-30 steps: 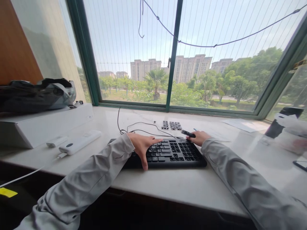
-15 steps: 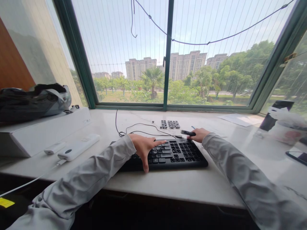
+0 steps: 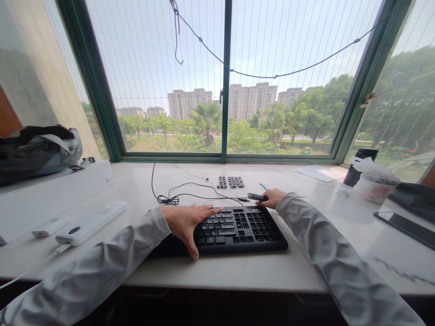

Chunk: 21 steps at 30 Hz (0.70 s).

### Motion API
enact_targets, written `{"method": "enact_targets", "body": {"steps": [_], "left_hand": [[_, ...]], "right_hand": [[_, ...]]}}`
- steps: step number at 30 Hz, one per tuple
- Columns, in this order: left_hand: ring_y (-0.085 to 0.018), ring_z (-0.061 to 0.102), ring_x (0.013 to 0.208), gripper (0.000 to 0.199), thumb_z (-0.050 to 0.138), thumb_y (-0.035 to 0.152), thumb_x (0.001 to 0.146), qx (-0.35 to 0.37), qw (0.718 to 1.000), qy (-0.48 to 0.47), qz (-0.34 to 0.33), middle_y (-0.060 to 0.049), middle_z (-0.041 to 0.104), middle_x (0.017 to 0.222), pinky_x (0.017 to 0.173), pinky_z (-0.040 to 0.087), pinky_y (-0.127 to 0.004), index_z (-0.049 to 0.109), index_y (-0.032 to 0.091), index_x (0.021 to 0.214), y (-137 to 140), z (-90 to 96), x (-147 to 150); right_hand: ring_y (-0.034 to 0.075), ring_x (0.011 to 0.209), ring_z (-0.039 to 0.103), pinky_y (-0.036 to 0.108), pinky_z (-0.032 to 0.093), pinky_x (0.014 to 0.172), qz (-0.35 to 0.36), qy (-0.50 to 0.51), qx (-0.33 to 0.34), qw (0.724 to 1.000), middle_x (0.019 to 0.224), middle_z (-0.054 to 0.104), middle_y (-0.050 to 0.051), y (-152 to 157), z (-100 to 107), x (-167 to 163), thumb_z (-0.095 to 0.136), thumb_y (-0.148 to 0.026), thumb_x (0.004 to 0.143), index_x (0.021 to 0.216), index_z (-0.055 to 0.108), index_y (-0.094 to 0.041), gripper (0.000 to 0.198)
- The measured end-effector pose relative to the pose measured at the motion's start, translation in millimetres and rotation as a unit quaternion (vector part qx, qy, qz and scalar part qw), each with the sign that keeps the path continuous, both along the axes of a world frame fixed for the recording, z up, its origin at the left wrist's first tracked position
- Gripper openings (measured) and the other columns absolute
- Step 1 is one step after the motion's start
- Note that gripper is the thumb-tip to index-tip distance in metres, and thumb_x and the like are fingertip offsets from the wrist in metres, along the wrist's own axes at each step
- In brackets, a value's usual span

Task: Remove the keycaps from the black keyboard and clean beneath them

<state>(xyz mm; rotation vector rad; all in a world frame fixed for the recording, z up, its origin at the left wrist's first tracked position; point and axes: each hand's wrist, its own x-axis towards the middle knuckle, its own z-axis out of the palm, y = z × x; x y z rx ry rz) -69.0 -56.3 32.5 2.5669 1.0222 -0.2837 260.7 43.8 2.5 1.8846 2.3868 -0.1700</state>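
Observation:
A black keyboard [image 3: 261, 246] lies on the white counter, with bare key sockets across its right part and keycaps still on the part nearer my left hand. My left hand [image 3: 185, 224] rests over the keyboard's left half, thumb and fingers spread wide, the thumb at the front edge. Just beyond the keyboard's back right edge, my right hand [image 3: 272, 199] is closed around a narrow black tool [image 3: 257, 197], whose exact kind I cannot make out. Loose black keycaps [image 3: 235, 182] stand in rows behind the keyboard, with one single keycap [image 3: 207, 179] apart to their left.
A black cable [image 3: 170, 199] lies coiled behind the keyboard. On the left are a white power bank [image 3: 93, 222], a white box [image 3: 98, 181] and a dark bag [image 3: 37, 154]. On the right lie a phone [image 3: 408, 228], papers [image 3: 319, 172] and a plastic-wrapped tub [image 3: 374, 185].
The camera view has turned slightly to the right and up, so everything sits further left and lower. Both hands keep about the same places at the keyboard, the right still holding the black tool.

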Motion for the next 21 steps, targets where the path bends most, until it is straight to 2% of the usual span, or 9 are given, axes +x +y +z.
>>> {"method": "enact_targets", "body": {"steps": [2,5,8,10,12,14,18,21], "left_hand": [[-0.032,0.009,0.141,0.133,0.076,0.064,0.048,0.011,1.000,-0.018,0.012,-0.010,0.008,0.155,0.114,0.008,-0.046,-0.003,0.030,0.149,-5.1,-0.6,-9.3],[-0.029,0.021,0.139,0.120,0.072,0.065,0.055,0.039,0.997,-0.025,0.060,-0.007,0.017,0.154,0.113,0.019,-0.039,0.007,0.030,0.149,-13.1,1.3,-29.9],[-0.025,0.044,0.125,0.072,0.049,0.065,0.079,0.093,0.984,-0.022,0.149,-0.004,0.045,0.141,0.104,0.033,-0.033,0.037,0.030,0.140,-18.0,4.8,-57.5],[-0.026,0.056,0.110,0.054,0.034,0.060,0.088,0.133,0.960,0.026,0.247,-0.006,0.062,0.121,0.095,0.040,-0.034,0.058,0.025,0.121,-17.9,4.9,-77.1],[-0.028,0.061,0.099,0.052,0.032,0.055,0.089,0.162,0.920,0.100,0.343,-0.012,0.067,0.106,0.088,0.043,-0.037,0.066,0.018,0.104,-15.1,2.1,-94.3],[-0.030,0.062,0.096,0.054,0.029,0.052,0.089,0.173,0.889,0.141,0.399,-0.017,0.067,0.103,0.084,0.044,-0.038,0.066,0.014,0.098,-10.8,-3.1,-106.3],[-0.029,0.061,0.099,0.058,0.022,0.050,0.091,0.165,0.883,0.124,0.421,-0.019,0.066,0.106,0.086,0.044,-0.036,0.065,0.012,0.096,-1.6,-15.8,-113.8],[-0.028,0.061,0.099,0.058,0.023,0.054,0.089,0.173,0.883,0.100,0.424,-0.017,0.067,0.105,0.084,0.044,-0.035,0.064,0.013,0.095,5.7,-24.4,-113.7]], "right_hand": [[0.025,0.081,0.062,0.033,0.043,0.068,0.000,0.024,-0.002,1.000,0.087,0.069,0.011,-0.7,-2.5,-0.4,0.048,-0.067,0.075,0.085,0.070,-0.018,0.055],[0.023,0.076,0.063,0.032,0.044,0.069,0.018,0.073,-0.035,0.997,0.079,0.069,0.009,-0.7,-5.0,0.0,0.048,-0.070,0.074,0.081,0.069,-0.018,0.057],[0.022,0.070,0.064,0.032,0.044,0.072,0.025,0.090,-0.069,0.993,0.071,0.069,0.009,2.2,-7.3,2.1,0.045,-0.074,0.074,0.067,0.067,-0.018,0.061],[0.022,0.072,0.064,0.033,0.044,0.073,0.024,0.091,-0.075,0.993,0.071,0.070,0.009,5.4,-9.1,3.6,0.044,-0.076,0.073,0.063,0.065,-0.018,0.062],[0.024,0.075,0.064,0.033,0.044,0.074,0.027,0.089,-0.074,0.993,0.073,0.070,0.009,8.6,-11.1,4.4,0.044,-0.076,0.072,0.065,0.066,-0.018,0.062],[0.025,0.079,0.064,0.034,0.044,0.075,0.023,0.084,-0.065,0.994,0.076,0.070,0.009,10.7,-12.8,4.1,0.046,-0.075,0.073,0.072,0.068,-0.018,0.061],[0.027,0.085,0.062,0.034,0.044,0.074,0.025,0.073,-0.040,0.996,0.083,0.069,0.009,12.2,-14.1,2.4,0.048,-0.072,0.073,0.080,0.069,-0.019,0.058],[0.026,0.088,0.062,0.032,0.043,0.074,0.033,0.069,-0.031,0.997,0.088,0.068,0.008,13.7,-12.7,3.7,0.049,-0.070,0.074,0.083,0.068,-0.020,0.054]]}}
